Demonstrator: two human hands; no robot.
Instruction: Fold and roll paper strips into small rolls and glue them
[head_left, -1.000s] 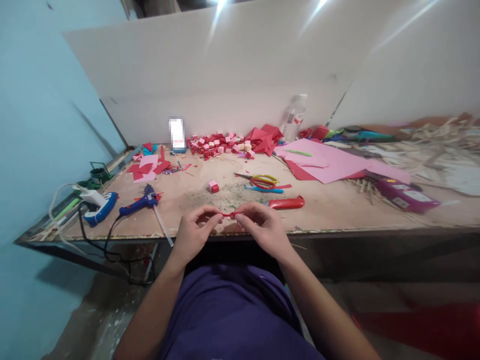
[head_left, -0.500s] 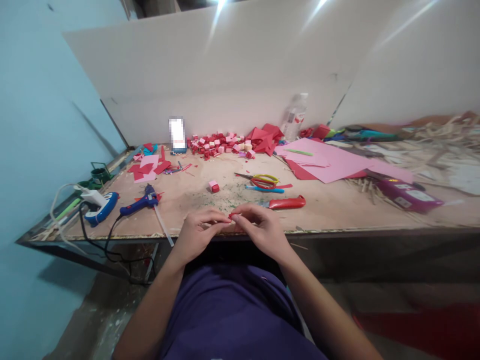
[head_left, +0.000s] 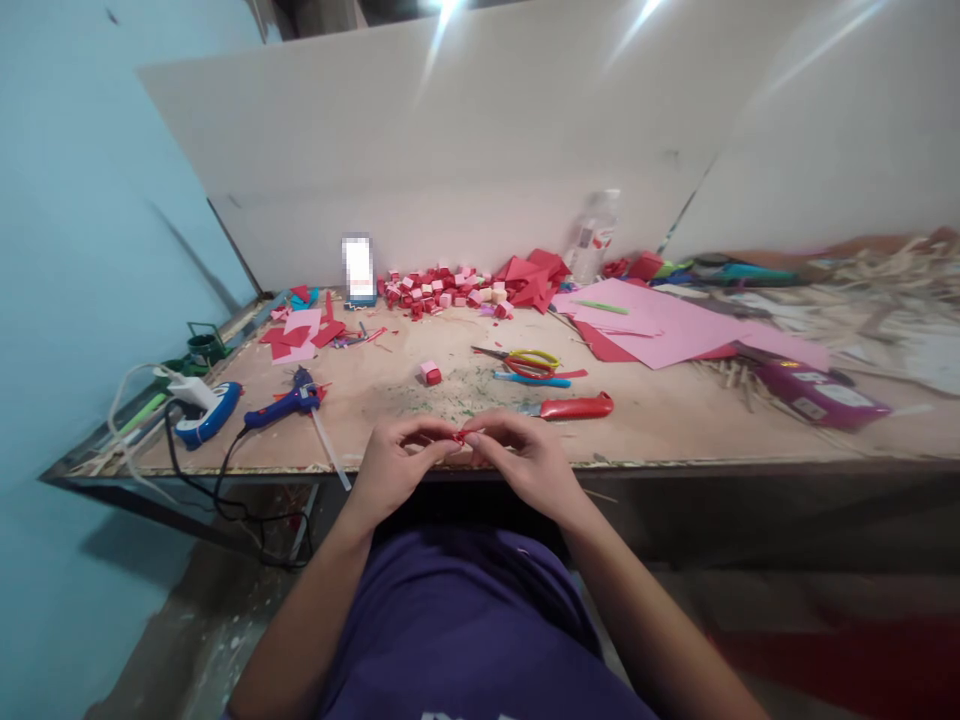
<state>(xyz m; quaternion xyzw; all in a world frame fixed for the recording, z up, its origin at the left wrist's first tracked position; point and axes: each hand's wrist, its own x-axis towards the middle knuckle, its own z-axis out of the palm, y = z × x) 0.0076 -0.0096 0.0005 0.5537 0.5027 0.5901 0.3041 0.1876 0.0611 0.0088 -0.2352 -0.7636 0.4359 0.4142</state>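
Between my fingertips is a small red piece of folded paper [head_left: 460, 437], mostly hidden by the fingers. My left hand [head_left: 397, 462] pinches it from the left, and my right hand [head_left: 521, 460] pinches its right side. Both hands are close together over the table's front edge. Just beyond them lies one small pink-and-red paper cube [head_left: 430, 372]. To the right of it are scissors [head_left: 529, 361] with yellow and red handles, a blue pen [head_left: 532, 380] and a red-handled knife [head_left: 574, 406].
A blue glue gun [head_left: 283, 405] and a power strip [head_left: 208, 415] with cables occupy the left side. Many paper cubes [head_left: 439, 288] are heaped at the back beside a lit phone [head_left: 359, 268]. Pink sheets [head_left: 660, 320], a bottle [head_left: 595, 235] and a purple container [head_left: 821, 393] stand rightward.
My fingers have shifted slightly around the red paper, and both hands still pinch it. The whole view has moved a little; the things on the table stay in place.
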